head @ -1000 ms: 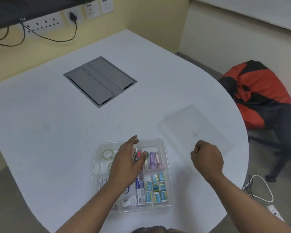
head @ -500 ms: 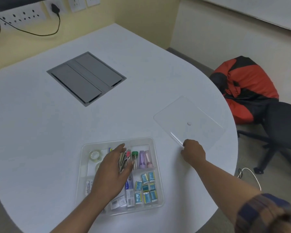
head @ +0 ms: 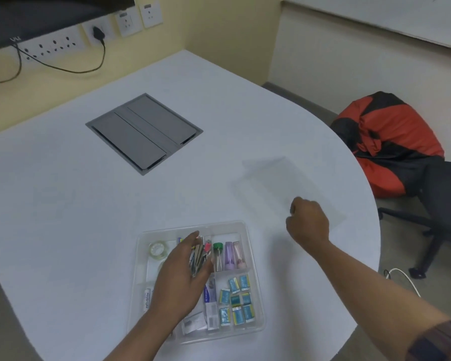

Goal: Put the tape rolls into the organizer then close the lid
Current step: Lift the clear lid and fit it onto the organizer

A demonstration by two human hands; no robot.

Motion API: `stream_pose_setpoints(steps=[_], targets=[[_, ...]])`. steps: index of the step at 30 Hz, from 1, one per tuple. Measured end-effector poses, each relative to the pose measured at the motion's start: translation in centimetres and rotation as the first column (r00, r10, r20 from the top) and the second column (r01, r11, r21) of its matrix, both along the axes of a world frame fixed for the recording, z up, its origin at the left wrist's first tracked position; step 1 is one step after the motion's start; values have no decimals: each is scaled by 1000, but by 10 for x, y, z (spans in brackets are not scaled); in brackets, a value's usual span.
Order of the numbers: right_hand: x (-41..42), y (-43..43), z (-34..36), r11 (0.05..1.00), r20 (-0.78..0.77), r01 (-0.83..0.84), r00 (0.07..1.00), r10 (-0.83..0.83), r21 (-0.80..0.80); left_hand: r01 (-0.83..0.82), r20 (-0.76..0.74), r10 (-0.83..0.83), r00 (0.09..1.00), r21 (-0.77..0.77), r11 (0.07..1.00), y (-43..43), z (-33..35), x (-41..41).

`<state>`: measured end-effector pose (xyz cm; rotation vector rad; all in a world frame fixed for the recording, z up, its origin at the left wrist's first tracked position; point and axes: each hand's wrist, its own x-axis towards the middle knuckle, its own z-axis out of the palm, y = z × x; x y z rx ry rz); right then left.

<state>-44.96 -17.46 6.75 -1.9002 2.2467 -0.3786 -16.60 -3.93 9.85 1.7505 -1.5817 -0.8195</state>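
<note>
The clear plastic organizer [head: 255,303] sits near the table's front edge, its compartments filled with small items. A clear tape roll [head: 158,249] lies in its far-left compartment, and a second roll beside it is mostly hidden under my left hand [head: 182,277]. That hand lies flat over the organizer's middle with its fingers spread. The transparent lid [head: 276,178] is to the right of the organizer and looks blurred. My right hand [head: 307,222] is closed on the lid's near edge.
A grey cable hatch [head: 143,131] is set into the white table [head: 63,217] at the back left. The table's curved edge runs just right of the lid. Beyond it are a red and black bag [head: 391,136] and a black chair [head: 443,183].
My right hand moved forward to the lid's near edge and closed on it; the lid is now blurred with motion. My left hand stayed on the organizer.
</note>
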Motion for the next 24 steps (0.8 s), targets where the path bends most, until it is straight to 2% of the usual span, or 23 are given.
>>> stream_pose_setpoints(steps=[3,6,9,11,13,15,18,21,24], targets=[[10,-15,50,983,84,-10,996,26,-183,-16,-12,16,1000,-40,999,-11,9,8],[16,-19,103,913,153,-80,976,153,-400,-71,-67,65,996,-102,992,-27,23,21],[24,-13,153,842,350,-84,884,310,-533,-173,-130,153,980,-164,971,-44,41,40],[29,-6,181,834,481,-89,781,398,-545,-266,-184,234,955,-172,949,-54,52,54],[33,-3,200,852,620,-112,639,456,-511,-319,-241,280,929,-140,937,-60,61,67],[40,-2,206,884,739,-103,508,441,-457,-305,-302,268,915,-80,949,-60,65,79],[52,-5,187,927,846,3,408,342,-376,-257,-440,234,867,7,966,-53,59,91],[62,-5,146,976,928,69,330,171,-205,-357,-538,355,765,105,928,-38,42,100],[76,15,90,981,943,106,276,-186,162,-460,-547,498,673,218,861,-17,16,105]])
